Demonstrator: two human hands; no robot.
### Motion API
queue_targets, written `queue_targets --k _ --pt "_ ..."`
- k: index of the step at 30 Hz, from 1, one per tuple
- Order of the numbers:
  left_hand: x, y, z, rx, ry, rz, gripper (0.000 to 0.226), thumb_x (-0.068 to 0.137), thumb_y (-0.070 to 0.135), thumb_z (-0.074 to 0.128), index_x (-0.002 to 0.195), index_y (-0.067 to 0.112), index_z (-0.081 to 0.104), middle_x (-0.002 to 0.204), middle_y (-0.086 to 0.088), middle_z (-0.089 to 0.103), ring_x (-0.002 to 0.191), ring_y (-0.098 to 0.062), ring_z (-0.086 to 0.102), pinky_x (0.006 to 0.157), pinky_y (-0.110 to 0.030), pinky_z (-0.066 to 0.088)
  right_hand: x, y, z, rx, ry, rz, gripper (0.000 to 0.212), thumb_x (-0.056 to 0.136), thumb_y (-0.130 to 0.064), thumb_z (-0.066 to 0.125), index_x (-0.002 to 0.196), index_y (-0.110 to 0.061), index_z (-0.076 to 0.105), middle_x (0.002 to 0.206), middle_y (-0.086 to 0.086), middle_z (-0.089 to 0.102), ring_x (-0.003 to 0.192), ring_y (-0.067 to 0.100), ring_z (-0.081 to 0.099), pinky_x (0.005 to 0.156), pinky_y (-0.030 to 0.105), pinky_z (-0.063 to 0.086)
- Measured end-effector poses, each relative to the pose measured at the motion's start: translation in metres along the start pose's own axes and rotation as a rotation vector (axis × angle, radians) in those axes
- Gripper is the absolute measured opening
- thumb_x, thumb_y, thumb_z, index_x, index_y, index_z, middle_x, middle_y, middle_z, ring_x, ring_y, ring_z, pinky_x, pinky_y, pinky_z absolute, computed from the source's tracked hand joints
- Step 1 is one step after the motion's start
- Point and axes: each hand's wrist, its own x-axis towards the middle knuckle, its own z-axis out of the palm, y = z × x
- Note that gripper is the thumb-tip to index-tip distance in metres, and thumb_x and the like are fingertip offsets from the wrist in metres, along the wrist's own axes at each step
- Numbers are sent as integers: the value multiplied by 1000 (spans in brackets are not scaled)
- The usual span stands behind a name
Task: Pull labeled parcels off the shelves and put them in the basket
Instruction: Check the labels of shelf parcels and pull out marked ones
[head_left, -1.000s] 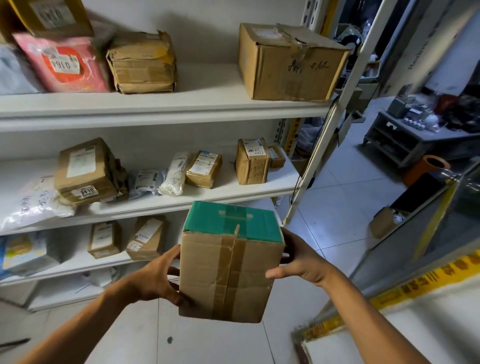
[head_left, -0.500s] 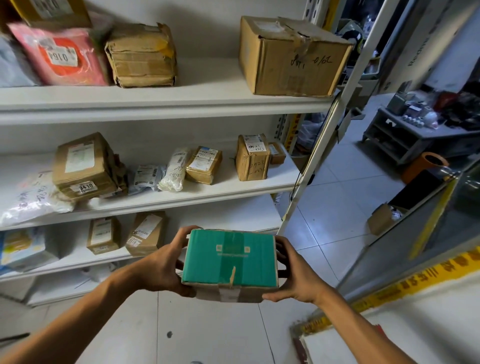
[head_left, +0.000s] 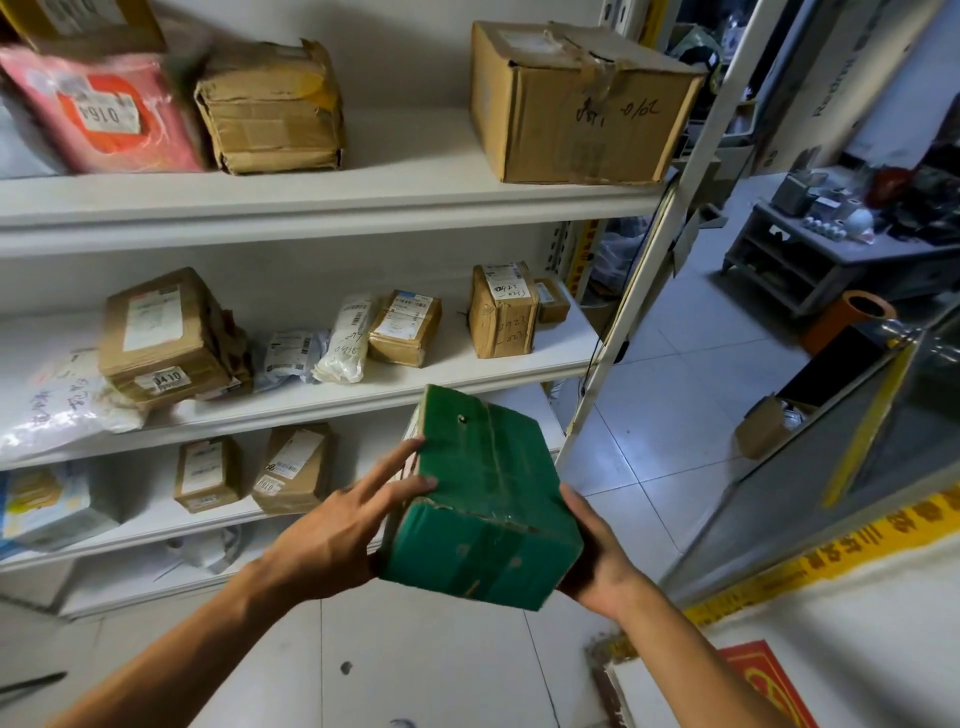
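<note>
Green cardboard fills the middle of my view: the green box (head_left: 480, 512) sits tilted between my two hands, one end dipped toward me and the far end raised toward the shelves (head_left: 332, 208). My left hand (head_left: 332, 535) presses flat against its left side with the fingers (head_left: 395, 467) spread long and open, the thumb tucked under the near corner. My right hand (head_left: 597, 561) cups the lower right edge from beneath, fingers wrapped out of sight behind the box, so I can only say it bears the weight there. The box is in the air, touching nothing but my hands.

Just beyond my left hand, on a lower shelf, stand two small brown parcels (head_left: 296, 467) with white labels. Higher, above both hands, a row of labelled packets and a taped upright parcel (head_left: 501, 312) line the middle shelf. Far above my right hand sits a large carton (head_left: 576, 104) with handwriting on its face. Near the left hand I think a pale label shows on the box's side, though it is mostly hidden.
</note>
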Motion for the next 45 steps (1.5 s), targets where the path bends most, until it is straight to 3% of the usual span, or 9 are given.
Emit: queue_targets --k 6,11,19,23,26,29,37,42,45 --pt "3 10 -2 -184 160 -19 97 78 39 81 152 40 19 166 -2 9 141 -18 43 95 -38 58 -2 6 -6 72 -23 -39 48 64 -43 81 97 -8 80 98 17 74 82 32 71 72 37 58" --pt "7 23 -8 -368 294 -152 100 77 41 84 152 40 19 159 4 21 134 -14 51 95 -34 56 -6 21 -13 260 31 -79 49 76 -55 59 80 -10 79 84 17 67 77 33 66 72 41 56" --pt "23 28 -13 -636 167 -403 40 89 35 60 129 37 65 149 4 47 120 -8 62 88 -30 59 -4 23 -15 190 -7 -124 62 60 -54 83 99 -7 73 89 17 69 79 33 68 70 40 57" --pt "29 27 -17 -1164 -20 -869 79 59 82 65 124 38 64 122 -8 68 97 -29 74 77 -43 60 -8 7 -1 -22 -32 -214 98 47 -51 96 130 -11 66 126 19 68 106 33 70 79 40 60" --pt "23 20 -8 -1306 6 -982 83 55 70 80 122 24 62 111 -18 69 88 -34 71 73 -45 57 -12 -7 9 -170 13 -330 107 50 -68 89 144 -33 52 139 3 63 110 26 69 81 37 57" --pt "13 18 1 -1590 142 -1112 62 75 52 62 116 7 65 94 -21 70 79 -33 66 75 -39 50 -16 -22 13 -143 9 -431 104 54 -73 84 146 -45 43 139 -1 63 103 31 72 79 38 59" --pt "-11 30 11 -1815 308 -1094 55 95 52 39 89 11 75 88 -22 69 72 -38 68 73 -42 52 -20 -39 20 -113 68 -468 104 51 -73 85 142 -37 49 131 13 64 104 39 71 82 43 58" --pt "-8 35 6 -1767 289 -1041 55 80 51 53 101 5 75 89 -22 72 68 -33 69 67 -34 52 -22 -43 35 -353 11 -445 78 68 -63 71 136 -28 57 120 12 66 96 26 71 77 37 58" --pt "4 39 -7 -1660 306 -932 72 60 54 78 112 5 71 99 -22 74 73 -30 72 65 -34 52 -22 -53 47 -448 -6 -485 89 63 -66 79 141 -33 51 133 14 59 111 25 68 77 30 58"
